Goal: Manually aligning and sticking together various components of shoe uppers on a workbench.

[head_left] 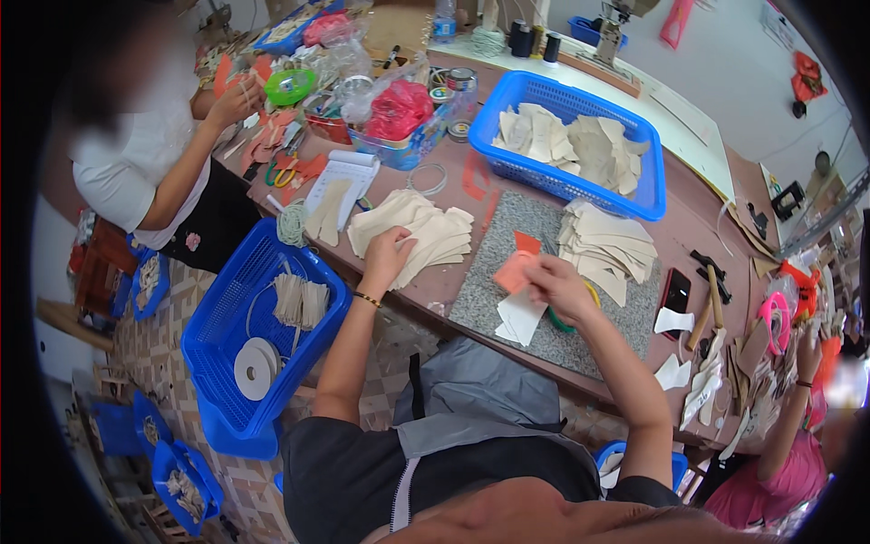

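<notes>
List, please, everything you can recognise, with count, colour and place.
Long table: 1, brownish, centre
Rectangular plastic basket: 1, blue, table's far side
Deep rectangular plastic basket: 1, blue, left foreground
Rectangular speckled slab: 1, grey, table's near edge
Fanned piles of thin pieces: 2, cream, slab's left and far right
Small flat pieces: several, orange and white, over the slab
Rectangular phone: 1, dark, right of slab
Co-workers: 2, white and pink tops, left and right
Remaining clutter: uncounted, mixed, along the table
Left hand: 1, bare, on left pile
Right hand: 1, bare, holding orange piece
</notes>
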A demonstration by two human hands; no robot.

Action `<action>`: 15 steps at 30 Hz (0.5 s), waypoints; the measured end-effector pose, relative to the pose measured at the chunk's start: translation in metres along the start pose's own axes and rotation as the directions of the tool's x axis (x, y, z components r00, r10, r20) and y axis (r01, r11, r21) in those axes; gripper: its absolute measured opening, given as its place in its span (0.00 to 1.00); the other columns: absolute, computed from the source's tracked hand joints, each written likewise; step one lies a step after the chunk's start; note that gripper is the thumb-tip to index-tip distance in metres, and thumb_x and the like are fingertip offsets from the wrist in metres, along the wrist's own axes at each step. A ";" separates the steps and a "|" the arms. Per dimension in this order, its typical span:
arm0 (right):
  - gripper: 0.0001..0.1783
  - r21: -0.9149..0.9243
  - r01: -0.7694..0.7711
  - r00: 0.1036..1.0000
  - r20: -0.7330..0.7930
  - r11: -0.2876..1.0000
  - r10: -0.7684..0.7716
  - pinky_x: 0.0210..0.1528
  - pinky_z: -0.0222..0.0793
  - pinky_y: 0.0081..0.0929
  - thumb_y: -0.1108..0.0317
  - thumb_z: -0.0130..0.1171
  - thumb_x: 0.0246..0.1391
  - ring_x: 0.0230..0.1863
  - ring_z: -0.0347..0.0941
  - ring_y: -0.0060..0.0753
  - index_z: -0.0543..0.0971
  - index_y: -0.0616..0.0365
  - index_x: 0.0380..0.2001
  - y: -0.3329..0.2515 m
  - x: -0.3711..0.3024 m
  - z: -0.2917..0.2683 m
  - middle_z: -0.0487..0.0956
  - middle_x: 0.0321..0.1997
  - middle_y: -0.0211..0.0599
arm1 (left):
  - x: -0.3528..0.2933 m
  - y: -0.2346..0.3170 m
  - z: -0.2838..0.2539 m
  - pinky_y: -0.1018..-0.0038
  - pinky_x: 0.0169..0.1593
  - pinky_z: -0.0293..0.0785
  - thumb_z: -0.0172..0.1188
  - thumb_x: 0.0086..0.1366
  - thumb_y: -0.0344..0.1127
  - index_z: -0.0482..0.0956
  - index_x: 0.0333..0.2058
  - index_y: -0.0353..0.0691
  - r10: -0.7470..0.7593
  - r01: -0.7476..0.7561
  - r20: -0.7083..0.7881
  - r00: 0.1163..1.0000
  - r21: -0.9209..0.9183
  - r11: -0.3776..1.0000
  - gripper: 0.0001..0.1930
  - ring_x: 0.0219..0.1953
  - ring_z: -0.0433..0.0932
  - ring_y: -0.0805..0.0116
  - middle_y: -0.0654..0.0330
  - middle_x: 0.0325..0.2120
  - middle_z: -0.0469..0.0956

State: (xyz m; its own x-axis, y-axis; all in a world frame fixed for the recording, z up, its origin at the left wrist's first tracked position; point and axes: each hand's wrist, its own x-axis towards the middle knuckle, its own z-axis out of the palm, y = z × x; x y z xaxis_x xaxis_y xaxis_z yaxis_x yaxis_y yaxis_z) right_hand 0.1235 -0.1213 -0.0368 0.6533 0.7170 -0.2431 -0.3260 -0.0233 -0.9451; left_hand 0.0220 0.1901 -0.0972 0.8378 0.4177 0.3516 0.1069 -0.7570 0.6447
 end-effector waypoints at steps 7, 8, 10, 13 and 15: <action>0.06 -0.170 0.181 0.964 0.226 0.969 -0.141 0.19 0.59 0.14 0.69 0.56 0.55 0.20 0.65 0.14 0.75 0.59 0.28 -0.053 0.155 0.127 0.71 0.22 0.25 | -0.009 0.015 0.009 0.63 0.36 0.73 0.64 0.53 0.37 0.78 0.32 0.37 -0.028 0.052 -0.093 0.995 0.265 0.963 0.11 0.32 0.78 0.52 0.52 0.29 0.79; 0.06 -0.081 0.221 0.960 0.192 0.972 -0.202 0.22 0.62 0.15 0.68 0.56 0.55 0.22 0.67 0.16 0.76 0.60 0.30 -0.068 0.171 0.139 0.72 0.23 0.27 | -0.010 0.008 0.014 0.64 0.36 0.73 0.64 0.53 0.38 0.78 0.32 0.37 0.017 0.010 -0.124 0.992 0.210 0.978 0.11 0.33 0.78 0.53 0.53 0.30 0.79; 0.07 0.014 0.269 0.953 0.143 0.963 -0.269 0.24 0.66 0.16 0.68 0.56 0.55 0.24 0.69 0.18 0.76 0.61 0.32 -0.090 0.197 0.154 0.74 0.25 0.28 | -0.011 0.003 0.019 0.65 0.37 0.73 0.64 0.54 0.38 0.78 0.32 0.37 0.051 -0.029 -0.147 0.988 0.149 0.988 0.11 0.34 0.79 0.54 0.53 0.30 0.79; 0.11 0.396 0.226 0.974 -0.062 0.890 -0.220 0.30 0.73 0.20 0.69 0.55 0.55 0.29 0.75 0.24 0.76 0.66 0.38 -0.094 0.215 0.154 0.77 0.30 0.36 | -0.011 0.002 0.022 0.66 0.37 0.73 0.64 0.54 0.38 0.78 0.31 0.37 0.047 -0.028 -0.151 0.987 0.124 0.992 0.11 0.34 0.79 0.55 0.53 0.29 0.79; 0.15 0.071 0.168 0.984 0.041 0.983 -0.171 0.36 0.75 0.23 0.66 0.54 0.57 0.34 0.76 0.27 0.74 0.66 0.43 -0.077 0.210 0.135 0.77 0.35 0.38 | -0.013 0.001 0.020 0.66 0.37 0.73 0.64 0.54 0.38 0.78 0.31 0.37 0.041 -0.023 -0.153 0.987 0.116 0.993 0.11 0.34 0.79 0.55 0.53 0.29 0.79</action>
State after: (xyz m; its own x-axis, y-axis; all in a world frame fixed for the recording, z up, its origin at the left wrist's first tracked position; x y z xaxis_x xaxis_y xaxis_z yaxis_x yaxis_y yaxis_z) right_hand 0.1940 0.1251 0.0142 0.6707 0.7385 -0.0688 -0.2593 0.1466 -0.9546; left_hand 0.0218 0.1739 -0.1154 0.7495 0.4586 0.4774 0.1491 -0.8196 0.5533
